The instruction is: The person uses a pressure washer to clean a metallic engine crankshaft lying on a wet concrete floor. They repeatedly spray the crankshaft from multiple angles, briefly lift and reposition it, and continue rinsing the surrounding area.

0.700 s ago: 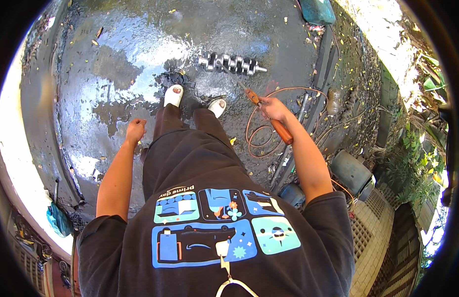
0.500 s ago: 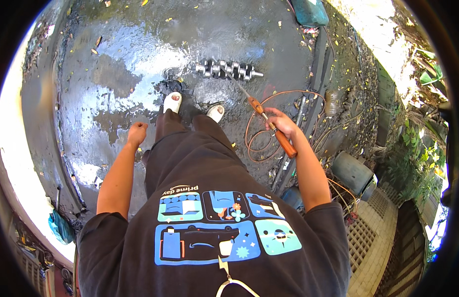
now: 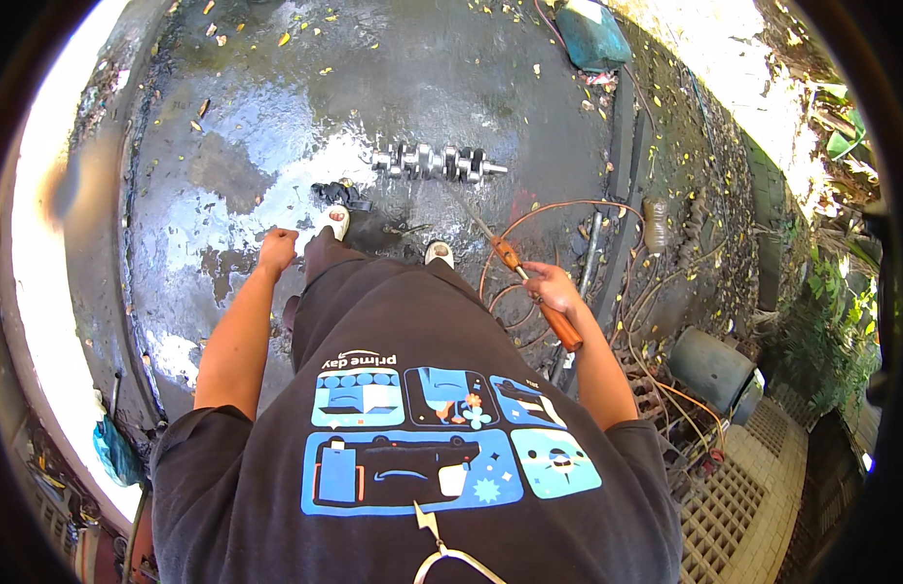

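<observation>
My right hand [image 3: 554, 289] is wrapped round a long, thin spray wand [image 3: 506, 255] with two orange grips. The wand slants away to the left, its thin metal end pointing toward a crankshaft [image 3: 424, 162]. That shiny metal crankshaft lies crosswise on the wet floor, beyond my feet. The wand's tip is faint, and I cannot tell whether it touches the metal. My left hand [image 3: 277, 250] hangs at my left side, its fingers curled in with nothing visible in them. A crumpled black thing [image 3: 336, 193] lies beside my left foot.
A reddish hose [image 3: 568, 202] loops over the floor to my right. Further right lie a clear plastic bottle [image 3: 656, 226] and a grey-green drum [image 3: 716, 368]. A teal container [image 3: 593, 39] stands at the far right. The dark concrete floor [image 3: 305, 88] is wet, with scattered leaves.
The crankshaft and my feet sit lower in the picture as the view has shifted. My right hand, still holding the spray wand, also appears slightly lower. My left hand stays curled.
</observation>
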Demonstrator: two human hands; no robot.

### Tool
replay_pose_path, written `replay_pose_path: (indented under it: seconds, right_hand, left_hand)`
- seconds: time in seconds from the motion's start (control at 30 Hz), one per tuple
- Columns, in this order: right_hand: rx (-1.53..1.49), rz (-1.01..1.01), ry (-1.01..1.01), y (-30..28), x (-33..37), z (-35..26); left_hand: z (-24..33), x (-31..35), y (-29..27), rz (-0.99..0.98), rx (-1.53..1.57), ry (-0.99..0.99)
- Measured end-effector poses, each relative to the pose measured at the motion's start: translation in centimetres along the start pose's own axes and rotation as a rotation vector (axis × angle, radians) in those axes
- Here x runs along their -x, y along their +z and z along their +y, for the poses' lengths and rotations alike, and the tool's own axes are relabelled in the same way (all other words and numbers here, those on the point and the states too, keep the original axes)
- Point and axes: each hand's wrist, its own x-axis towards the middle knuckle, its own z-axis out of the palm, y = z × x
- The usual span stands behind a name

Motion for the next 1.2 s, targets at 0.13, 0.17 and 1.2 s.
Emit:
replay_pose_path:
  seconds: [0.13,0.17,1.2]
  right_hand:
    - [0.039,0.009,-0.159,-3.5,-0.5,4.3]
    - [0.026,0.047,-0.158,-4.0,-0.9,5.4]
    - [0.174,0.023,-0.333,-10.2,6.3,22.9]
  left_hand:
    - [-3.3,5.3,4.2,0.152,0.08,-0.077]
    - [-4.5,7.0,5.6,0.142,0.155,-0.109]
    - [-35.5,37.0,35.7,0.039,0.498,-0.447]
